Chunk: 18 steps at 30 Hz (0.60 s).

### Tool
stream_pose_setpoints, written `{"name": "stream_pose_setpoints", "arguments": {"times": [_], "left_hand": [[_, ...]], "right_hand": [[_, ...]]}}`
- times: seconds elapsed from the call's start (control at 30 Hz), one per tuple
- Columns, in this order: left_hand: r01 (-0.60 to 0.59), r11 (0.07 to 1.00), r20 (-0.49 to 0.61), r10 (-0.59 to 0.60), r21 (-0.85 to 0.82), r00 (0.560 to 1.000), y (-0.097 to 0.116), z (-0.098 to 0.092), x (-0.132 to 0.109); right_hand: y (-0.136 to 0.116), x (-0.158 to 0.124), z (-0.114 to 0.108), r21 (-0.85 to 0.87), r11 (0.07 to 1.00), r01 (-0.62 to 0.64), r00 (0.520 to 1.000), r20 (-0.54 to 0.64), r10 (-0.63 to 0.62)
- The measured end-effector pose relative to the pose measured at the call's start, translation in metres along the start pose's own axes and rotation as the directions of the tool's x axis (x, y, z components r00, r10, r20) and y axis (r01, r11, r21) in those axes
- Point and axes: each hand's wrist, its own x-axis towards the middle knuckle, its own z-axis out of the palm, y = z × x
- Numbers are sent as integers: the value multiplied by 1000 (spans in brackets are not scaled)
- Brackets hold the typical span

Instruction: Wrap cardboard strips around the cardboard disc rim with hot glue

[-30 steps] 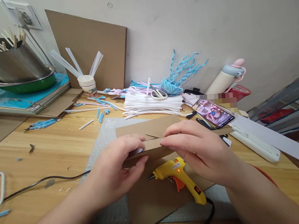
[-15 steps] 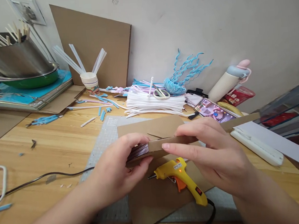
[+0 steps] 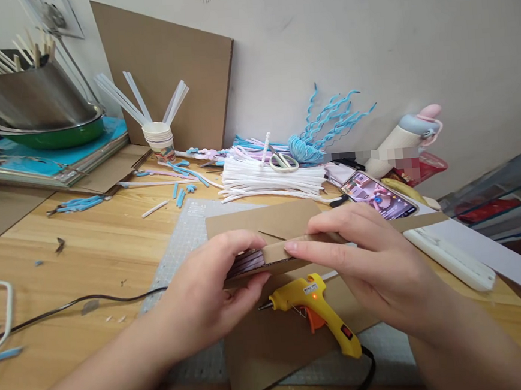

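Flat cardboard piece [image 3: 287, 271] in left hand [image 3: 217, 276], over the cutting mat [image 3: 187, 237]

Gripping the flat cardboard piece near its left end, with thumb beneath and bent fingers above. Holding the narrow cardboard strip [image 3: 274, 253] along the edge of this piece, between digits of the right hand [image 3: 374, 264], with one fingertip laid on the strip. Near to each other, both hands, but not touching. Visible inside the piece, just beside the left fingers: pale purplish layers [image 3: 250, 260]; cannot tell of which material.

Lying below the held piece, toward the near edge of the mat: yellow glue gun [image 3: 311, 299] with small orange light, resting on a brown cardboard sheet [image 3: 260, 363], nozzle turned to the mat's left edge. Past the mat's far edge, on the wooden table [image 3: 111, 249]: bundle of white pipe cleaners [image 3: 272, 179], with scissors [image 3: 284, 162] on top. Toward the table's right side: phone [image 3: 380, 194] with lit screen.
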Motion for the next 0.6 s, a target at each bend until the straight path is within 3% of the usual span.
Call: {"name": "stream_pose_setpoints", "arguments": {"times": [0.47, 0.6], "left_hand": [[-12, 999, 10, 12, -32, 1000, 0, 0, 2], [-72, 994, 28, 74, -76, 997, -2, -1, 5]], "right_hand": [[-1, 0, 2, -12, 1000, -8, 1000, -9, 7], [-3, 2, 1, -38, 999, -10, 1000, -5, 9]]}}
